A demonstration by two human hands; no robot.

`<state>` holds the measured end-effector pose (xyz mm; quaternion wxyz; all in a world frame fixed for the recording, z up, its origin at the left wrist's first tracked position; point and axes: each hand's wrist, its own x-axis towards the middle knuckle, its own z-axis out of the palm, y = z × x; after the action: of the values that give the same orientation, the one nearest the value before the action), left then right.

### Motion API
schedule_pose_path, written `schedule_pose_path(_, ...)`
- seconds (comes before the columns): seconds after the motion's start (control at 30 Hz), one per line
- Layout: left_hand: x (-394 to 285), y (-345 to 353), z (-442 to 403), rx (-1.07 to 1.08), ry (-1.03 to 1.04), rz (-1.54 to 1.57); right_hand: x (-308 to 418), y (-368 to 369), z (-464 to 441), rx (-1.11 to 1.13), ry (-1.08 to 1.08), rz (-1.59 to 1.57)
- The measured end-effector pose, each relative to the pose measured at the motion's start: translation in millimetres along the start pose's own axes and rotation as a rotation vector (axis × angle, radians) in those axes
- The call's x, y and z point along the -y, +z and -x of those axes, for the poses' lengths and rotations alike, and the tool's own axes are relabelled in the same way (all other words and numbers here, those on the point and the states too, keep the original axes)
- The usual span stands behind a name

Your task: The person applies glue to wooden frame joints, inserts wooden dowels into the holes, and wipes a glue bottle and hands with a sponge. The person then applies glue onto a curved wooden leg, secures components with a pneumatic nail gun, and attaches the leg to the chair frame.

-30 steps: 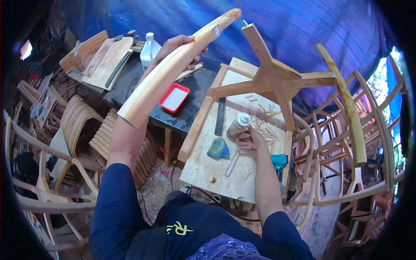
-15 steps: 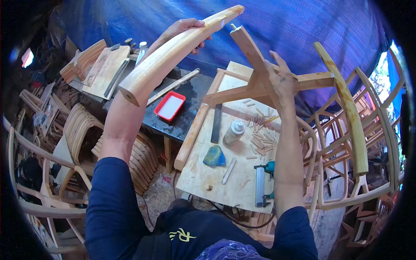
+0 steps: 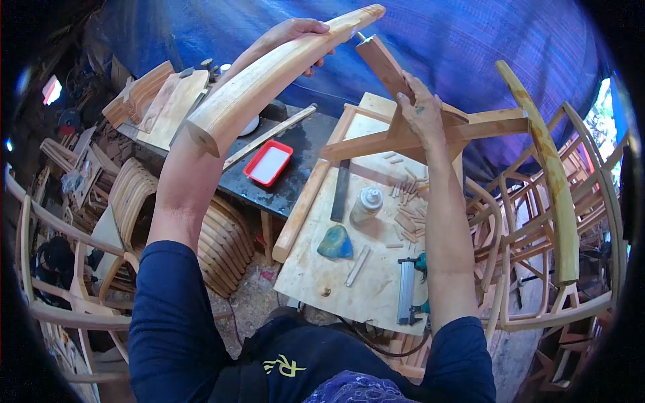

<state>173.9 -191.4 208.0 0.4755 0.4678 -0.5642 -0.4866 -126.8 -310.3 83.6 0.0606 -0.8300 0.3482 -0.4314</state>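
My left hand (image 3: 301, 32) is wrapped around a thick, curved wooden leg (image 3: 262, 91), raised and slanting up to the right. My right hand (image 3: 423, 114) grips a wooden frame (image 3: 356, 146) at its crossing rails, fingers on the rail that points up toward the leg. A small dowel (image 3: 361, 35) sticks out of that rail's end, close beside the leg's upper part; whether they touch I cannot tell. Two more legs belong to the frame: a pale one (image 3: 299, 215) along the board's left edge and a yellowish one (image 3: 547, 181) on the right.
On the plywood board (image 3: 302, 282) are a glue bottle (image 3: 367, 203), several loose dowels (image 3: 410, 218), a blue-yellow lump (image 3: 334, 242) and a nail gun (image 3: 408, 290). A red tray (image 3: 269, 162) of white liquid sits on the dark table (image 3: 248, 191). Chair frames (image 3: 591, 201) crowd the right.
My right hand has shifted up and left along the rail, its fingers closing around it. The leg in my left hand has moved slightly right, staying near the dowel end.
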Motion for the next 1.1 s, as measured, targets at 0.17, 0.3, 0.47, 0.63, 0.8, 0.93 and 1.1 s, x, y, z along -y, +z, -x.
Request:
schedule_pose_path(0.17, -1, -2, -2, 0.011, -0.033, 0.037, 10, 5, -11, -0.130, -0.316, -0.076)
schedule_pose_path(0.3, -4, 1, 3, -0.013, -0.073, -0.009, 28, 9, -26, -0.118, -0.388, 0.228)
schedule_pose_path(0.47, -4, 6, 6, -0.031, -0.016, -0.051, 34, 13, -49, -0.060, -0.368, 0.450)
schedule_pose_path(0.63, -3, -2, 3, 0.004, -0.041, -0.027, 19, 11, -65, -0.088, -0.427, 0.340)
schedule_pose_path(0.8, -3, -1, 5, -0.032, -0.008, 0.017, 36, 0, -74, 0.021, -0.255, -0.165)
schedule_pose_path(0.93, -2, -12, -1, 0.043, -0.051, 0.029, 33, 4, -94, 0.231, -0.026, -0.645)
schedule_pose_path(1.1, -1, -2, 2, -0.059, 0.014, -0.004, 21, 3, -90, 0.255, 0.046, -0.739)
